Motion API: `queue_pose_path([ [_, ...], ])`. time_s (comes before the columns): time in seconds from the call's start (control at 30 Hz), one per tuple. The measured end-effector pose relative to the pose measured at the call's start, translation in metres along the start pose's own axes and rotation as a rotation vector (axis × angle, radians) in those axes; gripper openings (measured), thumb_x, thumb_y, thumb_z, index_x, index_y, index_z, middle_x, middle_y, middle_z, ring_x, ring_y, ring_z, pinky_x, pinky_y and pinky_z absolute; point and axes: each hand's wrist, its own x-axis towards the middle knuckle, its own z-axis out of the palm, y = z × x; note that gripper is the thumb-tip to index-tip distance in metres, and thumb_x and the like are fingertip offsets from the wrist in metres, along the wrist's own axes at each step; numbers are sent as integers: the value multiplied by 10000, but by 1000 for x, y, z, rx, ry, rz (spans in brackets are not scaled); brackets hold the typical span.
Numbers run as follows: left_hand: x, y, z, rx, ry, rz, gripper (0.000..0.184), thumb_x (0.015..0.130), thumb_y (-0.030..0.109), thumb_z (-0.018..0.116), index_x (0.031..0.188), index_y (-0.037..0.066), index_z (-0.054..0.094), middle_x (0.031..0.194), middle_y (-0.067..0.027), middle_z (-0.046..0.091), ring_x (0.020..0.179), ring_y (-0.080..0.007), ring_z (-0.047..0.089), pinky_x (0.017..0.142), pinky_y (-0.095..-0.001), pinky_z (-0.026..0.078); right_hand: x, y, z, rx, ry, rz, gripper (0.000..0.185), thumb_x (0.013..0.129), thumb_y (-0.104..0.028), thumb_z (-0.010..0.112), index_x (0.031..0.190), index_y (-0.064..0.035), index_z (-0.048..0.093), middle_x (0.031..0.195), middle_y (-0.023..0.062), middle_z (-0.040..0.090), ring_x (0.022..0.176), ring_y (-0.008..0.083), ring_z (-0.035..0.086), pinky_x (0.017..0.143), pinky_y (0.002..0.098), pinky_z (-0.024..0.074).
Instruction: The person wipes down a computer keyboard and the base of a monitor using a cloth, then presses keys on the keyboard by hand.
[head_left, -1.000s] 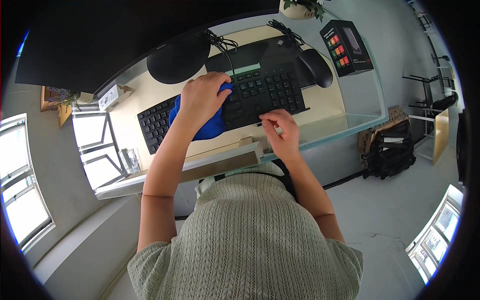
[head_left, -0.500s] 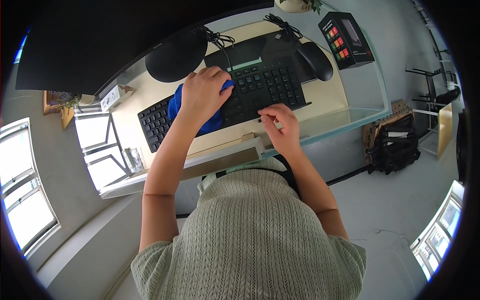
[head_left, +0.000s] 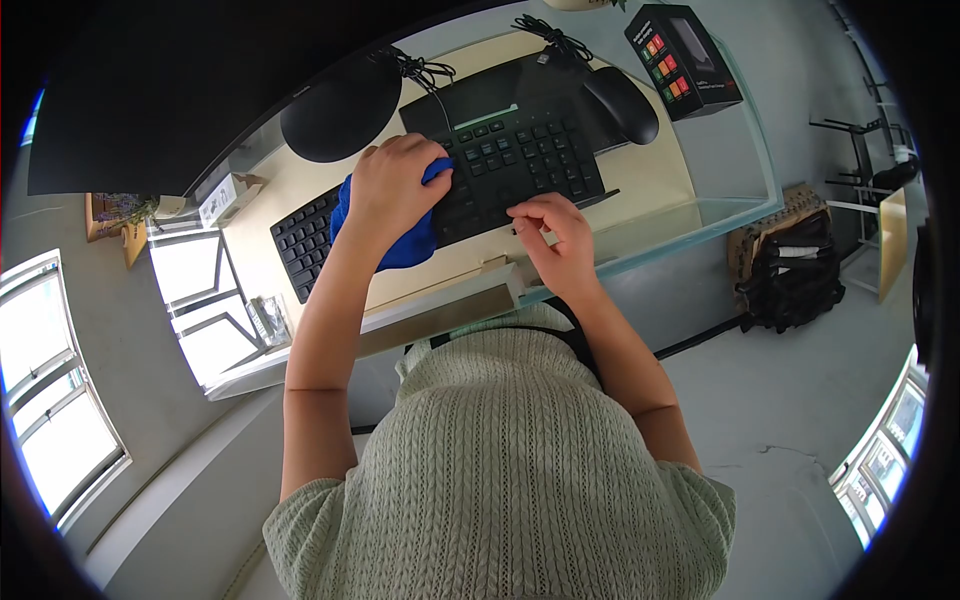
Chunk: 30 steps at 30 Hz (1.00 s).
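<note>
A crumpled blue cloth [head_left: 407, 248] is bunched under my left hand [head_left: 395, 185], whose fingers are closed around it. It is pressed onto the left-middle part of a black keyboard [head_left: 500, 178]. My right hand [head_left: 558, 240] is at the keyboard's front edge, with its fingers curled over the rim and its thumb below. The keyboard lies tilted across the desk, and its left keys [head_left: 305, 245] show beyond the cloth. Part of the key area is hidden by my left hand.
Behind the keyboard lies a dark flat pad [head_left: 475, 100]. A black mouse [head_left: 622, 105] rests at its right, near a bundled cable [head_left: 550, 38]. Farther right stands a black box [head_left: 685, 62]. A round monitor base [head_left: 340, 110] is at back left. A glass edge [head_left: 690, 232] borders the desk.
The hands, keyboard and desk items appear slightly shifted left in view. My left hand stays closed on the cloth, and my right hand remains at the keyboard's front edge.
</note>
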Motion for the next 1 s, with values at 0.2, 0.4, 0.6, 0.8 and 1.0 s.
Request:
queue_pose_path([
  [0.2, 1, 3, 3, 76, -14, 14, 170, 793, 228, 709, 899, 96, 693, 905, -36, 679, 887, -246, 652, 798, -383, 490, -1, 0, 1, 25, 6, 6, 119, 840, -4, 678, 945, -39, 722, 892, 82, 669, 748, 178, 644, 646, 274, 541],
  [0.4, 2, 13, -2, 8, -1, -48, 166, 792, 223, 709, 899, 98, 686, 896, -37, 682, 885, -244, 655, 799, -388, 491, 1, 0, 0, 17, 2, -8, 118, 840, -7, 675, 943, -38, 722, 882, 83, 668, 747, 187, 643, 646, 280, 539],
  [0.6, -4, 12, -1, 95, 23, 61, 147, 783, 186, 705, 906, 107, 691, 900, -29, 687, 878, -236, 659, 785, -376, 503, 0, 1, 1, 34, 2, 5, 122, 838, 1, 671, 944, -34, 722, 880, 84, 668, 750, 188, 645, 647, 282, 541],
  [0.8, -7, 5, 2, 139, 30, 56, 131, 795, 185, 702, 901, 108, 708, 903, -35, 691, 894, -233, 662, 778, -376, 511, 1, -3, 0, 16, -7, -5, 126, 835, 12, 670, 943, -29, 719, 883, 85, 671, 753, 187, 648, 649, 279, 547],
  [1.0, -8, 5, -4, 212, -9, 9, 145, 811, 191, 698, 920, 97, 718, 879, -51, 702, 865, -243, 672, 785, -373, 516, 1, -1, 1, 10, -6, -7, 134, 831, 21, 668, 942, -33, 720, 881, 82, 670, 764, 187, 648, 649, 276, 549],
])
